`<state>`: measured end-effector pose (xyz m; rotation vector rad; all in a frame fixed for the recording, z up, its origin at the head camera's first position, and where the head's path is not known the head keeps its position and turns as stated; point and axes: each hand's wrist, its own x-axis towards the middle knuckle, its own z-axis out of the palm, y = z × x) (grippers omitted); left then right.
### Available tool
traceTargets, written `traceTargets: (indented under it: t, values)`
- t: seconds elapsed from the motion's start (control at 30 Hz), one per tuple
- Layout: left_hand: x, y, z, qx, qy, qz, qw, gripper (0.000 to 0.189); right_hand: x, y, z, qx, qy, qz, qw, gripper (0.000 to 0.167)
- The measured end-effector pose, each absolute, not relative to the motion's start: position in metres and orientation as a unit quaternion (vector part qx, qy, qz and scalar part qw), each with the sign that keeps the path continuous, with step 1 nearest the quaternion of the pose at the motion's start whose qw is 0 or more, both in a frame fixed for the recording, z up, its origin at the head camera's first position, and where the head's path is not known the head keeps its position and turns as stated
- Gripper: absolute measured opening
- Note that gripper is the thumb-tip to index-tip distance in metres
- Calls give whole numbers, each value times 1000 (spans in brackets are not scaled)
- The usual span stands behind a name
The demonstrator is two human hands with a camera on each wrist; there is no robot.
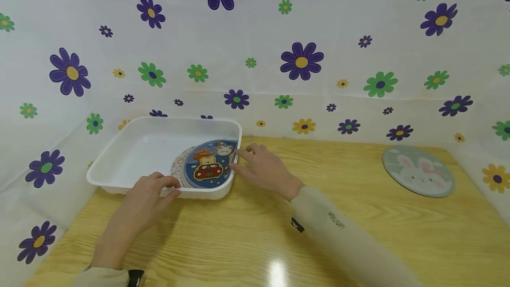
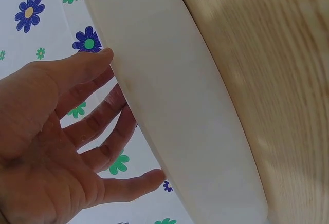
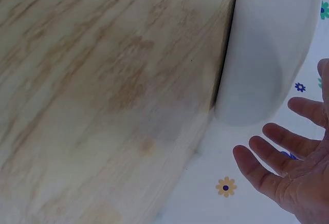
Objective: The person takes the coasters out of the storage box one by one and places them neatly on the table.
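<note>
A shallow white tray [image 1: 131, 180] stands at the left of the table. Stacked at its right end lie a round blue mat [image 1: 207, 180] with a cartoon bear in a red car and, beneath it, a pale pink patterned mat [image 1: 178, 165]. My left hand [image 1: 145, 200] is at the tray's front rim, thumb outside and fingers reaching over the edge, close to the mats. At the right rim is my right hand [image 1: 267, 167], its fingertips beside the blue mat's edge. In the right wrist view, that hand's fingers [image 3: 257, 170] look spread and loosely extended.
A round grey-green mat [image 1: 418, 172] with a white rabbit face lies at the table's right side. The wood-grain table [image 1: 318, 167] meets a white cloth [image 1: 255, 25] printed with flowers behind and at both sides.
</note>
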<state>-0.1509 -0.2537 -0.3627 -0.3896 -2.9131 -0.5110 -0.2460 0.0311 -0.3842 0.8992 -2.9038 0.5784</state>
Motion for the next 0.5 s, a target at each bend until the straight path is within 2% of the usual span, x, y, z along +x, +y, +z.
traceTargets:
  t: [0.2, 0.5]
  values:
    - [-149, -252, -364, -129, -973, -172, 79, 6, -246, 25, -389, 288, -941, 177, 25, 57]
    - [-149, -252, -363, -130, -972, -173, 90, 7, -246, 12, -381, 298, -942, 139, 67, 55]
